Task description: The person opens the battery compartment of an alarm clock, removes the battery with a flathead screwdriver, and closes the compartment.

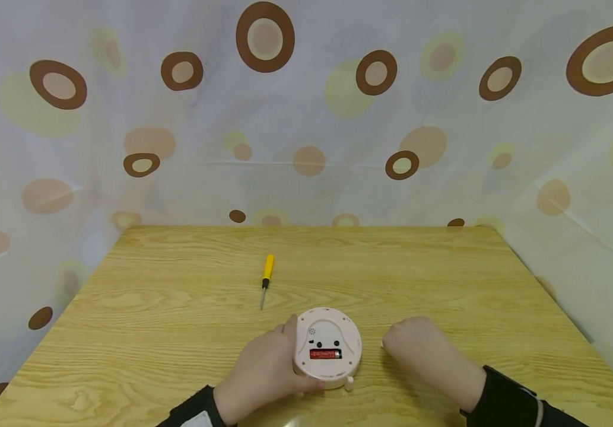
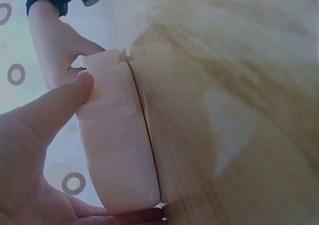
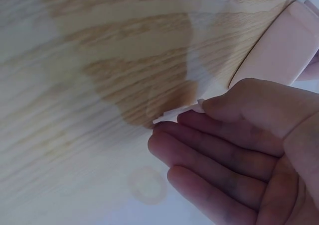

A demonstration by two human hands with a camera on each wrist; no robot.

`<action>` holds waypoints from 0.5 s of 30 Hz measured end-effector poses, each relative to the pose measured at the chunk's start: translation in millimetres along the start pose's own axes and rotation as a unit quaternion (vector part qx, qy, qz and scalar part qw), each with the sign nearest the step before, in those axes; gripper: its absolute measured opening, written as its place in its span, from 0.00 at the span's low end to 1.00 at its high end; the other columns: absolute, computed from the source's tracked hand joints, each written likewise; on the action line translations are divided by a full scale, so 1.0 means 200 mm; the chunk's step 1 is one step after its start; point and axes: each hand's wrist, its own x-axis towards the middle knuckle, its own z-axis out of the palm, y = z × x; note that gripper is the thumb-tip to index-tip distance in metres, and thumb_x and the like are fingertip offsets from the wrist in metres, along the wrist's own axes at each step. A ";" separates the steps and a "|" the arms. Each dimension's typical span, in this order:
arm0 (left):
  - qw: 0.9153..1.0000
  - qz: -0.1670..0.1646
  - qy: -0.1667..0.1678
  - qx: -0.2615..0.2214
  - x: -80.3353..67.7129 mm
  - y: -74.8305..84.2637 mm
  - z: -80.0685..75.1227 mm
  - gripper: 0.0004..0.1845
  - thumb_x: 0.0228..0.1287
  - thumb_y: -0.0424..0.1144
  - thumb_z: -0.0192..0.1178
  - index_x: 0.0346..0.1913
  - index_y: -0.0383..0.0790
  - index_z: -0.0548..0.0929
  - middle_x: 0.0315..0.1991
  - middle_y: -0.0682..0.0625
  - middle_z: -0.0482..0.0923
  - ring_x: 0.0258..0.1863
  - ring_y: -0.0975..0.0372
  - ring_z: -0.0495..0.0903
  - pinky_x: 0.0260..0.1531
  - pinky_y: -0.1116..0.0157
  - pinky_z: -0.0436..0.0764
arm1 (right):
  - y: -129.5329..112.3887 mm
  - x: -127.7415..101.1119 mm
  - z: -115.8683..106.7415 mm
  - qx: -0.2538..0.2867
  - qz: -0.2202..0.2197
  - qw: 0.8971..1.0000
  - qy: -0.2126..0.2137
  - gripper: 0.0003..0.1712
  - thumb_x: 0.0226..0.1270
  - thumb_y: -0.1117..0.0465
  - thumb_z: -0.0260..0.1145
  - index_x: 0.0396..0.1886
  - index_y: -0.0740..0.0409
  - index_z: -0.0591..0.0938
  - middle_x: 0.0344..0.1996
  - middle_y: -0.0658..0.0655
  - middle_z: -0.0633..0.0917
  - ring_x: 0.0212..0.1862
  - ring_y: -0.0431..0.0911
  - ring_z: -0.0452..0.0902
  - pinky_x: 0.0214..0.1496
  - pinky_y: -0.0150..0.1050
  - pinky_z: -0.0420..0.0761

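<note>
Low in the centre of the head view, my left hand (image 1: 263,373) grips the pink clock (image 1: 327,347), face down, its red battery (image 1: 325,354) exposed. My right hand (image 1: 418,350) pinches the small white cover (image 3: 177,114), which only the right wrist view shows. I judge the cover just removed; next I'd pry out the battery.
</note>
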 end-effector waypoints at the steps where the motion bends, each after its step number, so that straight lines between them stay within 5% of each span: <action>1: 1.000 0.000 0.000 0.001 0.00 0.00 0.00 0.68 0.42 0.68 0.82 0.77 0.23 0.65 0.58 0.35 0.86 0.50 0.48 0.88 0.45 0.52 0.88 | 0.00 0.00 0.00 0.002 0.001 1.000 0.000 0.24 0.57 0.70 0.77 0.12 0.48 0.75 0.13 0.45 0.77 0.19 0.37 0.63 0.21 0.37 0.75; 15: 1.000 0.000 0.001 0.006 0.00 0.00 0.00 0.69 0.42 0.69 0.82 0.77 0.24 0.66 0.58 0.35 0.86 0.51 0.48 0.88 0.48 0.53 0.87 | -0.02 -0.01 0.02 0.001 -0.009 0.999 0.045 0.23 0.53 0.69 0.79 0.13 0.47 0.75 0.14 0.45 0.78 0.19 0.37 0.66 0.21 0.36 0.73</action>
